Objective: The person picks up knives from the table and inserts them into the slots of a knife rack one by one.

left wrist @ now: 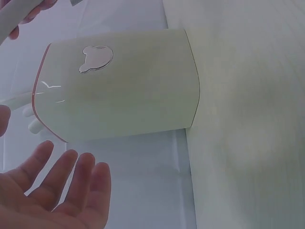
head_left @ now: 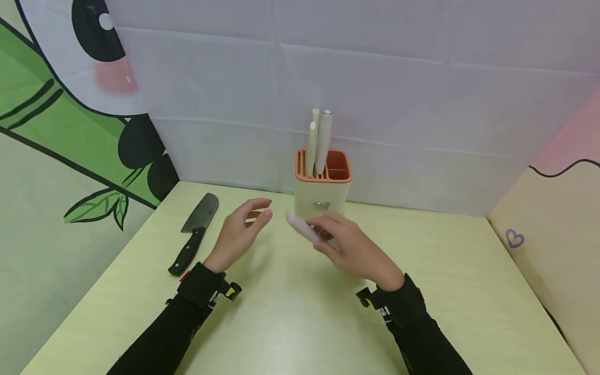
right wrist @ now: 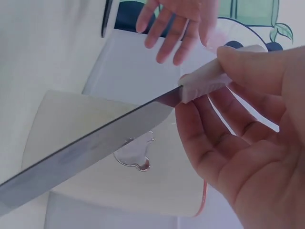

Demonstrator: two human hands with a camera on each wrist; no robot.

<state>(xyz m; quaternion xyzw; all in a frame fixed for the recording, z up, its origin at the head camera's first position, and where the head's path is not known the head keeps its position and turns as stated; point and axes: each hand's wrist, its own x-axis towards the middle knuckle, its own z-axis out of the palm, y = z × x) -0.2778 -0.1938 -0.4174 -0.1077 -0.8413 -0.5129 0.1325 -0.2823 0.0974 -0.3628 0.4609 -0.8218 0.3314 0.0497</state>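
My right hand point(head_left: 353, 247) pinches the white handle of a kitchen knife point(right wrist: 209, 78) between thumb and fingers, in front of the knife block. In the right wrist view the long steel blade point(right wrist: 95, 148) slants down to the left, crossing the front of the block. My left hand point(head_left: 241, 232) is held in the air left of the knife, fingers loosely bent, with nothing in it. Behind both hands stands the cream knife block point(head_left: 319, 198) with an orange slotted top; several white-handled tools point(head_left: 323, 140) stand in its slots.
A cleaver point(head_left: 189, 237) with a black handle lies on the table point(head_left: 290, 312) to the left, beside the left forearm. A cloth backdrop point(head_left: 375, 94) rises right behind the block. The block's orange top also has open square compartments point(head_left: 338, 165) on its right side.
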